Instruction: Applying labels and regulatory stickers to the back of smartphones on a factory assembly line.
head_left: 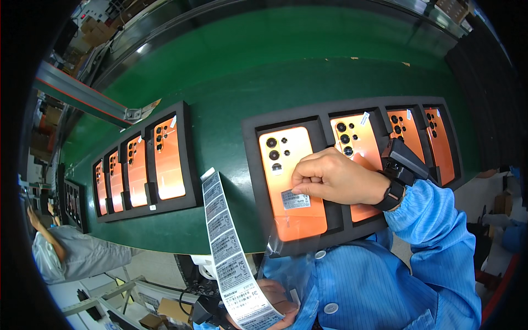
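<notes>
My right hand [336,177] is closed in a pinch at the upper edge of a small grey printed label [296,201]. That label lies over the back of an orange phone [289,144]; whether it is stuck flat I cannot tell. The phone sits in the leftmost slot of a black foam tray [254,165], its cameras at the far end. Low in the picture my left hand [281,301] is closed on a long white strip of printed labels [223,234], which curves up over the table edge. Clear plastic film [286,250] hangs between the strip and the phone.
More orange phones [357,132] fill the tray's other slots. A second black tray [188,159] with several orange phones lies to the left on the green table [220,110]. A metal bar [82,93] crosses at the far left. Another person's arm [47,234] shows beyond.
</notes>
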Tool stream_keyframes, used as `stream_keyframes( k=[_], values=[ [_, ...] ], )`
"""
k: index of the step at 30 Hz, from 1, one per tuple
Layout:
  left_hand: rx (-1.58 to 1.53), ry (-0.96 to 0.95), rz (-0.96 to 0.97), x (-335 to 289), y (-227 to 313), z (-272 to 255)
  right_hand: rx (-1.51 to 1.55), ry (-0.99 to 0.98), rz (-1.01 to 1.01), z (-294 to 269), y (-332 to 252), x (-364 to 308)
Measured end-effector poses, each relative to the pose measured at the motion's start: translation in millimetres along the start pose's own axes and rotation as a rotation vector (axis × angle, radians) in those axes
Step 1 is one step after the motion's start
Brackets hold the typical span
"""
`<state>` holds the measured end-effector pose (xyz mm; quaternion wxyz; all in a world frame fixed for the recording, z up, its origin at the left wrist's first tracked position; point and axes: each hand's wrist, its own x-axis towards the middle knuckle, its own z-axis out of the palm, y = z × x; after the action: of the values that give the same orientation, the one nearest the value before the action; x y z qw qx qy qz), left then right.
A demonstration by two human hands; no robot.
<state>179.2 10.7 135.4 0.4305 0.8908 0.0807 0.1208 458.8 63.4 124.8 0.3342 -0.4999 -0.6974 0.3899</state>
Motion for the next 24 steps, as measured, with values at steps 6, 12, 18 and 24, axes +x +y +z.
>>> stream_keyframes(
  k=[6, 12, 18, 24],
  values=[
    [-0.031, 0.050, -0.019, 1.6, 1.9, -0.1, -0.048, 0.033, -0.112, 2.5, 7.2, -1.3],
    [-0.042, 0.093, -0.021, 1.8, 0.8, -3.1, -0.111, 0.079, -0.178, 8.5, 9.4, -1.9],
    [-0.131, 0.214, 0.021, 6.8, 6.7, -10.6, -0.679, 0.067, -0.280, 3.8, -10.3, 6.5],
    [-0.047, 0.407, -0.016, 42.5, 29.4, -53.0, -0.936, 0.257, -0.276, 0.1, 5.2, 31.9]
  ],
)
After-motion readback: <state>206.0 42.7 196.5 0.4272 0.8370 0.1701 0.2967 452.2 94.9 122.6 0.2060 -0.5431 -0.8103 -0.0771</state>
